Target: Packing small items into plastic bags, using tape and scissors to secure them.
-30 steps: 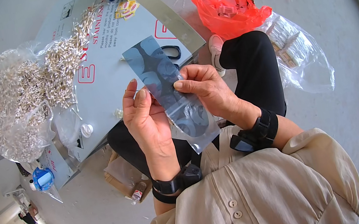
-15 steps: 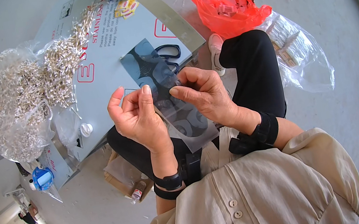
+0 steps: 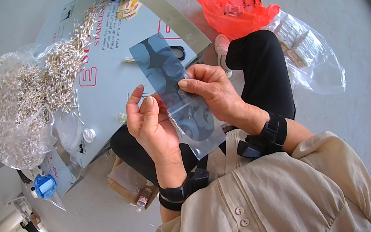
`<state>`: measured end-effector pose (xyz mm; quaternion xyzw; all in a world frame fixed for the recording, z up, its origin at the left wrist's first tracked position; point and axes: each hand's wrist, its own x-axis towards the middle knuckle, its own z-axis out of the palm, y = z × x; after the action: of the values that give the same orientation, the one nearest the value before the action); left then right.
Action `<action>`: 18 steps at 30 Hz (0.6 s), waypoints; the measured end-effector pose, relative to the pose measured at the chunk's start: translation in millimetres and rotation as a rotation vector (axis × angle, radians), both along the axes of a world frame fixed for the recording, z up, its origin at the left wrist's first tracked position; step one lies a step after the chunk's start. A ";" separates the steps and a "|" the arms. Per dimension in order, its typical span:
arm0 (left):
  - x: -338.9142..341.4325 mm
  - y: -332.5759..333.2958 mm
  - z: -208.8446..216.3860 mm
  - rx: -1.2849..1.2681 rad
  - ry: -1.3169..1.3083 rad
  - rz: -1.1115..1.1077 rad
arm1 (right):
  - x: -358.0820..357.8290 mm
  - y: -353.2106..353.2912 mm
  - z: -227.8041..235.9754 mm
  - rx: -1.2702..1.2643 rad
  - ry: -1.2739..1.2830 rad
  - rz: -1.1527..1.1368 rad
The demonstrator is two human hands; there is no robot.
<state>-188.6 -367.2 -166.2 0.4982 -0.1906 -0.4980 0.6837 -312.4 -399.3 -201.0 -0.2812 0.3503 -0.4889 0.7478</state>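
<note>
A long strip of translucent dark film (image 3: 164, 65) with rounded shapes on it hangs between my hands, its lower end clear and shiny. My right hand (image 3: 218, 91) pinches its right edge between thumb and fingers. At its left edge is my left hand (image 3: 154, 129), palm up, with thumb and index finger apart; its other fingertips are partly hidden beside the film. Behind the strip, a pair of scissors (image 3: 178, 52) with dark handles lies on the table, mostly covered.
The grey sheet-covered table (image 3: 106, 87) bears a pile of cotton swabs (image 3: 60, 78), a clear bag of swabs (image 3: 16, 111), yellow packets (image 3: 129, 9) and a white coil (image 3: 89, 134). On the floor lie a red plastic bag (image 3: 236, 7), a clear bag of packs (image 3: 302, 45) and a cardboard box (image 3: 125, 181).
My left hand has moved right and a little down. The film's upper end has shifted right and up, over more of the scissors. A small whitish lump shows on the table beside my left hand.
</note>
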 end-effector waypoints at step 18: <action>8.7 -0.2 -8.2 -0.062 -0.249 0.005 | 1.3 -2.3 -3.8 -0.055 0.097 -0.011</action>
<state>-179.9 -367.4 -174.5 0.5354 -0.2880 -0.4246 0.6710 -311.0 -401.6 -204.8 -0.3231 0.3742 -0.4882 0.7192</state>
